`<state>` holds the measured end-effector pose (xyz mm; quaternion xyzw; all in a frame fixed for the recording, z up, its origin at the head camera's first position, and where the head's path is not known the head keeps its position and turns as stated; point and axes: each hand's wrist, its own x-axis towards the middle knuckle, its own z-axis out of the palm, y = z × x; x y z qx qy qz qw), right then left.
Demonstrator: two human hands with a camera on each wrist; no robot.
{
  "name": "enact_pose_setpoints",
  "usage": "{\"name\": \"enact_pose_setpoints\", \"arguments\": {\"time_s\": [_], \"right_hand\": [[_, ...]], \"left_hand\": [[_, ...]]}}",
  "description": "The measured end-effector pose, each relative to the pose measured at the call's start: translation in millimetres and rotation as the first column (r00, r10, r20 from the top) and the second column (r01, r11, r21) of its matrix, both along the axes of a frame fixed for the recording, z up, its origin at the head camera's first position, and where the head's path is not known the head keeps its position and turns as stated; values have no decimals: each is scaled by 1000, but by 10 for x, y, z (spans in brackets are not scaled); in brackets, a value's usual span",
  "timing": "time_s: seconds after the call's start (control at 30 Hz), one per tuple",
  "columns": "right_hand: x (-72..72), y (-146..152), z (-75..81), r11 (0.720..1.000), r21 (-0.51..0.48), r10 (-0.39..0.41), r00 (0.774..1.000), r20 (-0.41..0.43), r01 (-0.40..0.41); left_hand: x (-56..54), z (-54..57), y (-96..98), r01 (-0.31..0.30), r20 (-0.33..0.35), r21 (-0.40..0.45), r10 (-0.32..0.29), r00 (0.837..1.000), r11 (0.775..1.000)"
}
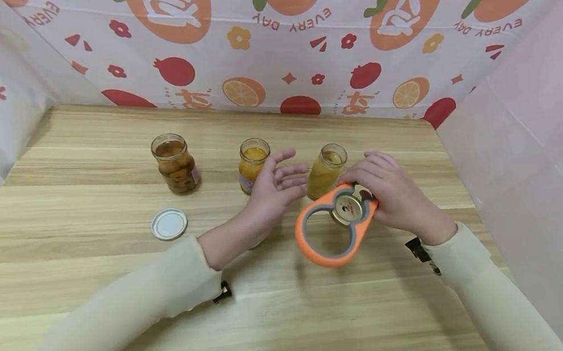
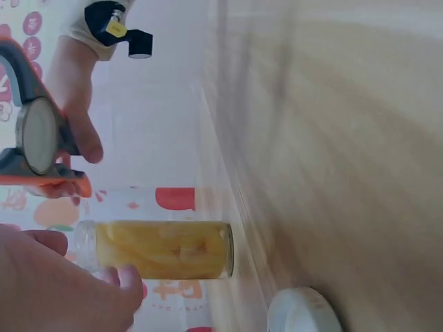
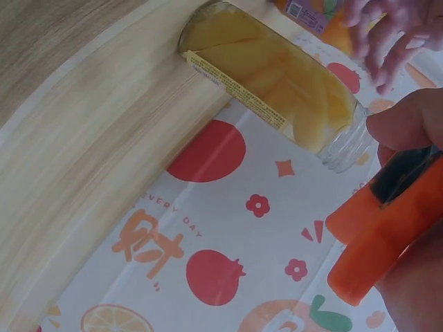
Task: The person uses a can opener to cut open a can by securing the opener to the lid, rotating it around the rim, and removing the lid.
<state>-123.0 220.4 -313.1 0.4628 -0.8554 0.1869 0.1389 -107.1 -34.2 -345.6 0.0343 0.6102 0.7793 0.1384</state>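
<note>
My right hand [image 1: 392, 195] grips the ends of an orange and grey jar opener [image 1: 302, 236]. A gold lid [image 1: 347, 210] sits in the opener's smaller ring, lifted above the table. Just behind it stands an uncapped tall jar of pale yellow fruit [image 1: 322, 177], upright. My left hand [image 1: 273, 190] hovers left of this jar with fingers spread and relaxed, holding nothing. It partly covers a shorter open jar of orange fruit [image 1: 253, 155]. In the left wrist view the tall jar [image 2: 166, 250] appears beyond the left fingers, apparently not gripped.
At the left stands an open jar of dark brown contents [image 1: 177, 166]. A white lid [image 1: 169, 224] lies in front of it. Another lid [image 2: 301, 311], mostly hidden under my left hand in the head view, lies on the wooden table [image 1: 287, 323]. A fruit-print sheet [image 1: 247, 47] hangs behind.
</note>
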Motion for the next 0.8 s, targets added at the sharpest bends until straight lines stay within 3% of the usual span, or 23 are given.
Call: {"name": "enact_pose_setpoints", "arguments": {"time_s": [0.07, 0.17, 0.27, 0.37, 0.47, 0.6, 0.8], "right_hand": [[1, -6, 1, 1000, -16, -1, 1000, -2, 0], [-6, -19, 3, 999, -35, -4, 1000, -12, 4], [-11, -31, 11, 999, -45, -13, 1000, -16, 13], [-5, -43, 12, 998, -57, -16, 1000, -26, 15], [3, -55, -1, 997, -71, -9, 1000, -28, 7], [13, -76, -31, 997, -74, -7, 1000, -20, 6], [35, -63, -71, 995, -101, 1, 1000, -8, -2]], "left_hand": [[56, -5, -15, 42, 10, 52, -42, 999, 998], [144, 0, -17, 120, 24, 50, -121, 992, 992], [223, 9, 10, 212, 42, 42, -214, 976, 976], [282, 5, 54, 305, 56, 105, -312, 948, 946], [321, 4, 104, 377, 55, 233, -399, 915, 896], [345, 20, 167, 402, 82, 363, -459, 885, 840], [338, 33, 239, 392, 129, 403, -475, 871, 827]]}}
